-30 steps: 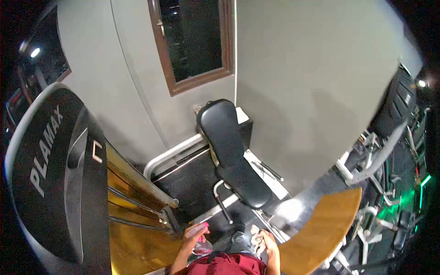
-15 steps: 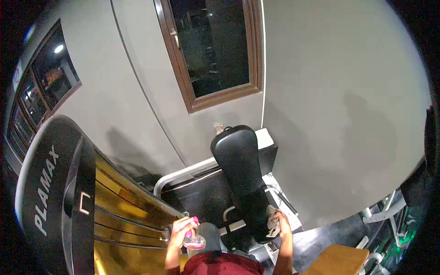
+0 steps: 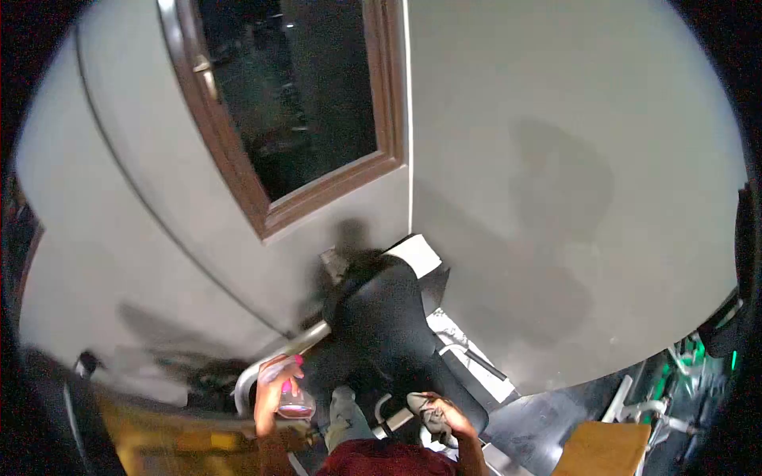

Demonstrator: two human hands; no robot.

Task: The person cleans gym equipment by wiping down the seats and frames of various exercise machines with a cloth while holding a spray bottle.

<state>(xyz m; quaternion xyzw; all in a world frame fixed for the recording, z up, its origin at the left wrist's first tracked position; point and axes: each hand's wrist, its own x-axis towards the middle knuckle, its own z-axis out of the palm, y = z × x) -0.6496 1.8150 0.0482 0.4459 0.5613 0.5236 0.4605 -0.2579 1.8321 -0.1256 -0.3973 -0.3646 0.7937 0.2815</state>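
Observation:
My left hand (image 3: 274, 389) is wrapped round a clear spray bottle (image 3: 296, 406) with a pink nozzle and pinkish liquid at its bottom. A crumpled light grey and dark cloth (image 3: 432, 418) is in my right hand (image 3: 451, 414), over the lower end of the black padded bench (image 3: 385, 317). The bench runs from the wall corner down toward my body, with its upper part in shadow.
A brown-framed window (image 3: 317, 198) is in the grey wall ahead. A white metal rail (image 3: 248, 385) lies left of the bench. At the lower right are a tan pad (image 3: 605, 448) and metal gym frames (image 3: 655, 408). A yellow panel (image 3: 159, 436) stands lower left.
The view has turned and moved closer to the bench. My right hand has shifted left with the cloth, from the bench's right edge to over its lower end. The bottle stays in my left hand.

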